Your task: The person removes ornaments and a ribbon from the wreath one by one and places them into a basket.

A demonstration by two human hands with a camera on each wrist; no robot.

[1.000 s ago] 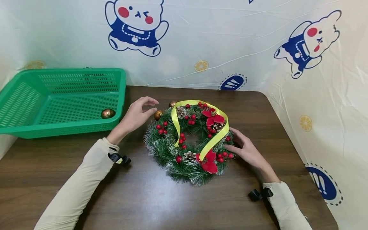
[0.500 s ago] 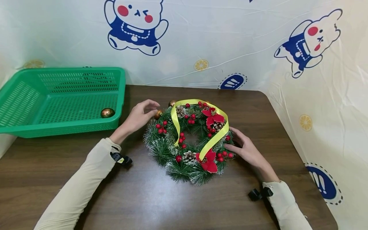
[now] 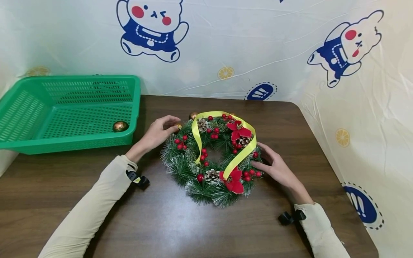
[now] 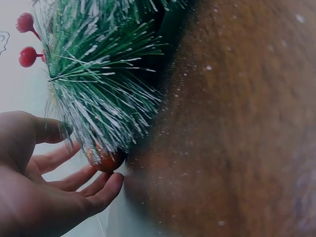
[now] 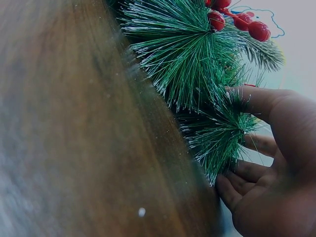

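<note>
Gold ball [image 4: 106, 159] sits at the far-left edge of the wreath [image 3: 190, 157], with the left hand [image 3: 157, 132] curled round it in its grip and the right hand [image 3: 276, 167] holding the wreath's right side, so a soft squeeze, with the wreath held steady, should work best.

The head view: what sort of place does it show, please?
Probably an indoor craft or filming corner, though I cannot be sure: a brown wood-grain table stands before a cartoon-printed sheet, and a green basket and decorated wreath rest on it.
</note>
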